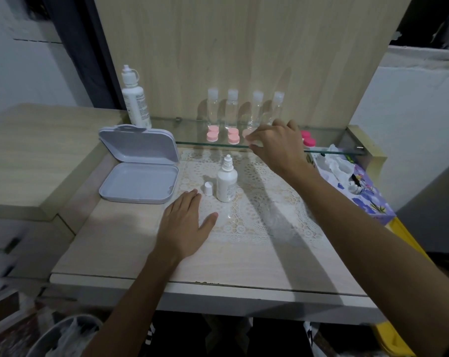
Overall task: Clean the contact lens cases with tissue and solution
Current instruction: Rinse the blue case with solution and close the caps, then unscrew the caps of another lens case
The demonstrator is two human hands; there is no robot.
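Note:
Pink contact lens cases stand in a row on the glass shelf (192, 144): one (212, 133), a second (233, 135), a third (247, 133) partly under my fingers, and a brighter pink one (307, 139) behind my wrist. My right hand (277, 144) reaches over the shelf and its fingertips pinch the third case. A small solution bottle (226, 180) stands uncapped on the lace mat, its white cap (208, 188) beside it. My left hand (184, 225) lies flat on the table. A tissue box (367, 197) with tissue (336, 163) pulled up sits at the right.
A large solution bottle (135, 99) stands at the shelf's left end. Several clear small bottles (244, 109) line the back of the shelf. An open white flat case (141, 171) lies at the left. A bin (68, 336) sits below the table's front edge.

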